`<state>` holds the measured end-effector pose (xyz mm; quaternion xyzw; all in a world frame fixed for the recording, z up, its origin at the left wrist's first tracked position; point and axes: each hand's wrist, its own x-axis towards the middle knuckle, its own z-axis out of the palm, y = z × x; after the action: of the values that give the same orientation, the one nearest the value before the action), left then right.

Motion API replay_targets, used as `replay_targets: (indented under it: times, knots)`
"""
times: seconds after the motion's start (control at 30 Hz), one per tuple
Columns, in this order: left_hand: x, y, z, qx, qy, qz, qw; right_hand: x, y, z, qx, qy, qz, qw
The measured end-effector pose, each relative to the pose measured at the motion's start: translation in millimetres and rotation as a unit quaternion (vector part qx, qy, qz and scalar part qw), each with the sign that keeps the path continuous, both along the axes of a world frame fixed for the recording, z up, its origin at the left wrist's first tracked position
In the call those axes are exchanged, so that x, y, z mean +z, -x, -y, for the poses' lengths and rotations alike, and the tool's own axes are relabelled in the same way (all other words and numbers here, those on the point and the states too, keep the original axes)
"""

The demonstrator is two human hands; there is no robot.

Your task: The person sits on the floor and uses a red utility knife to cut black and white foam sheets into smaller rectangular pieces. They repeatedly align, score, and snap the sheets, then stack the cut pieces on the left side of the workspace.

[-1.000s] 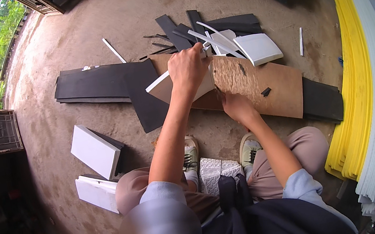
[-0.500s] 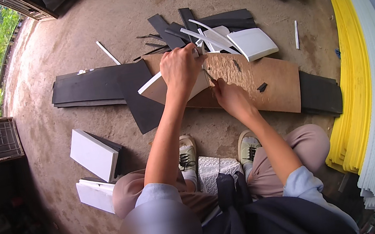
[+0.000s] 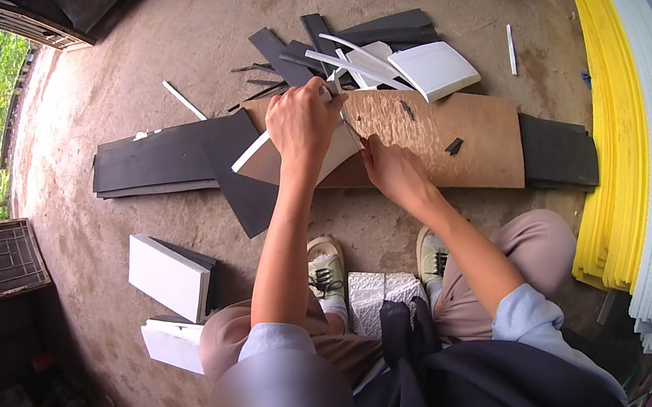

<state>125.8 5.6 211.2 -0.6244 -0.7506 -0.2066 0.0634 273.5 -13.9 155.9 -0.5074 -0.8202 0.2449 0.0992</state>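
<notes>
My left hand (image 3: 300, 128) is closed at the far corner of a white foam piece (image 3: 339, 163), its fingers curled down over the edge. The piece lies slanted on a brown board (image 3: 474, 129) whose surface is scored with many cuts. In my right hand (image 3: 394, 163) is a thin knife (image 3: 352, 127), its fingers wrapped round the handle and its blade against the right edge of the foam piece. The blade's tip is hard to make out near my left fingertips. A small black scrap (image 3: 454, 147) lies on the board to the right.
Black foam sheets (image 3: 153, 160) extend under the board's left end. Beyond it lie black strips (image 3: 277, 51) and a white foam block (image 3: 435, 69). White blocks (image 3: 168, 275) stand at the left. Yellow sheets (image 3: 612, 118) are stacked at the right. A textured white block (image 3: 379, 294) sits between my shoes.
The view has shifted slightly. My right hand and the knife have moved a little to the left; my left hand still grips the foam piece.
</notes>
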Motion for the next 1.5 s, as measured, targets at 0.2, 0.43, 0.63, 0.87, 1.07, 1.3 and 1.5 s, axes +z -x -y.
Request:
replay_targets:
  times: [0.2, 0.43, 0.63, 0.87, 1.07, 1.3, 1.5]
  knots:
    - [1.8, -1.3, 1.3, -0.009, -0.013, -0.007, 1.000, -3.1, 9.0, -7.8, -0.005, 0.032, 0.000, 0.999]
    - [0.6, -2.1, 2.6, -0.019, -0.052, -0.014, 0.998, -35.7, 20.9, -16.6, -0.016, 0.095, 0.017, 0.995]
    - [5.0, -6.6, -0.8, -0.019, 0.001, 0.000, 1.000, -100.6, 12.4, -13.4, -0.025, 0.098, 0.043, 0.994]
    - [5.7, 0.0, -0.4, -0.008, 0.012, 0.030, 0.999, -140.9, 1.8, 11.1, -0.054, 0.141, 0.065, 0.986]
    - [4.7, -1.5, -6.1, -0.003, 0.032, 0.015, 0.999, -163.0, -19.1, 10.8, -0.025, 0.048, 0.081, 0.995]
    - [18.7, 36.1, -19.1, 0.037, 0.020, 0.094, 0.995, -139.1, -57.2, -74.4, -0.103, 0.241, -0.137, 0.955]
    - [50.7, 83.2, 8.7, -0.055, -0.014, 0.418, 0.907, 19.6, -44.9, -118.5, -0.016, 0.334, -0.312, 0.889]
